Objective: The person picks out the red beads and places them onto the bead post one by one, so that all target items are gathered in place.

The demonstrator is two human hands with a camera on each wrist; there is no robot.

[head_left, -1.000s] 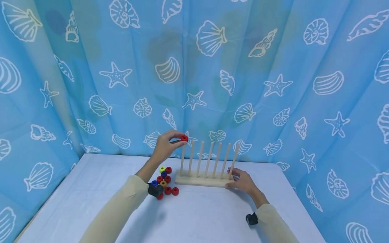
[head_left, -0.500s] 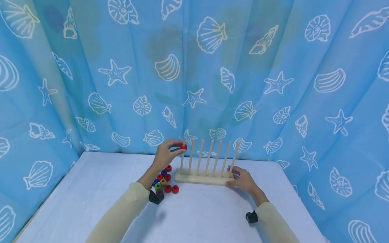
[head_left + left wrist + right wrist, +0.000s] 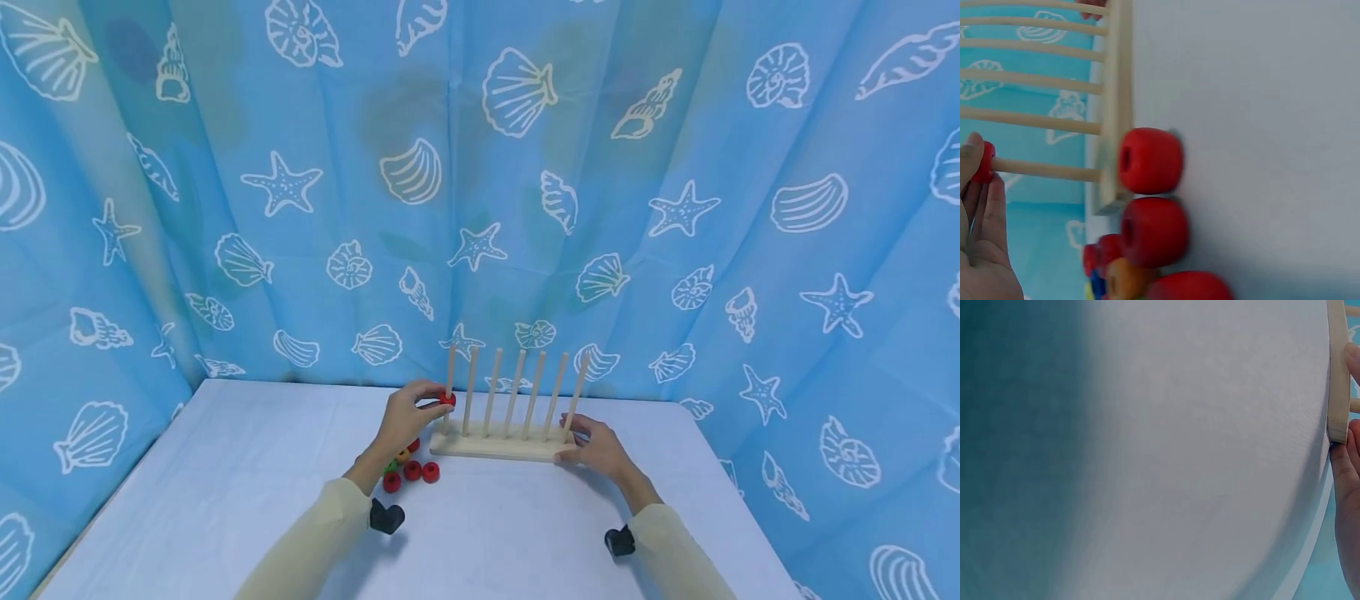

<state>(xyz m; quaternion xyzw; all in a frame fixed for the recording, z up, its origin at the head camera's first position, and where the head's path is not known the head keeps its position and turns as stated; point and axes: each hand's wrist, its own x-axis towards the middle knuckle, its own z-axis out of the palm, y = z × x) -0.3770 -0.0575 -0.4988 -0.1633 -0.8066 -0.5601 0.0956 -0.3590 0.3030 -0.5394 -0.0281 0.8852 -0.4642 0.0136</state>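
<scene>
My left hand [image 3: 405, 421] pinches a red bead [image 3: 447, 400] between thumb and fingers. That bead is threaded on the leftmost peg [image 3: 451, 367] of a wooden peg rack [image 3: 495, 450], above its base. In the left wrist view the pinched bead [image 3: 985, 164] shows beside my thumb. My right hand [image 3: 596, 446] grips the rack's right end, with the thumb at the front and fingers round the end and behind. The right wrist view shows the end of the base [image 3: 1339, 394] against that hand [image 3: 1347, 487]. The other pegs hold nothing.
Loose beads lie left of the rack, partly hidden by my left hand: several red ones [image 3: 431, 472], an orange one [image 3: 1127, 280], a blue and a green one. A white cloth [image 3: 495, 533] covers the table; a blue shell-print curtain [image 3: 480, 167] hangs behind.
My left hand has brought the red bead from the top of the leftmost peg down along it. The right hand has stayed at the rack's right end.
</scene>
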